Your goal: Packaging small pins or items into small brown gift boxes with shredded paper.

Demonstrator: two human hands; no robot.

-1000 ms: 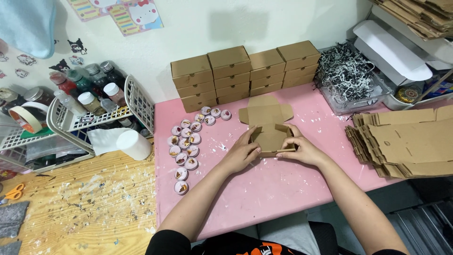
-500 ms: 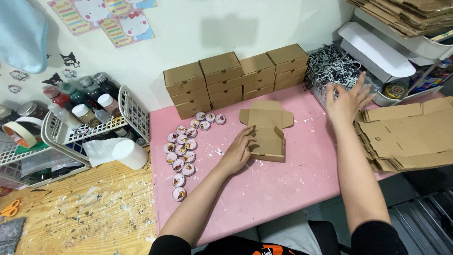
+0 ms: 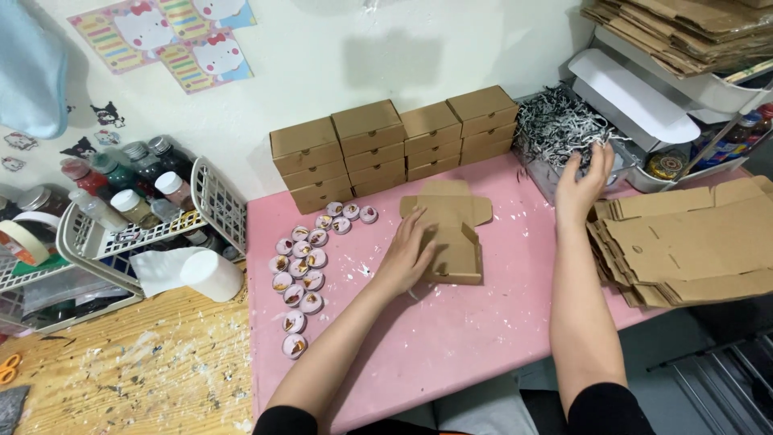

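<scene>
While the left hand (image 3: 409, 251) stayed pressed flat on the half-folded brown box (image 3: 452, 242), the right hand (image 3: 581, 184), fingers spread and empty, had moved from the flat cardboard stack (image 3: 692, 242) to the shredded paper (image 3: 560, 122).

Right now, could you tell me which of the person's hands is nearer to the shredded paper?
The right. The right hand is at the edge of the shredded paper, reaching into its tray. The left hand rests on the half-folded cardboard box, farther away on the pink table.
</scene>
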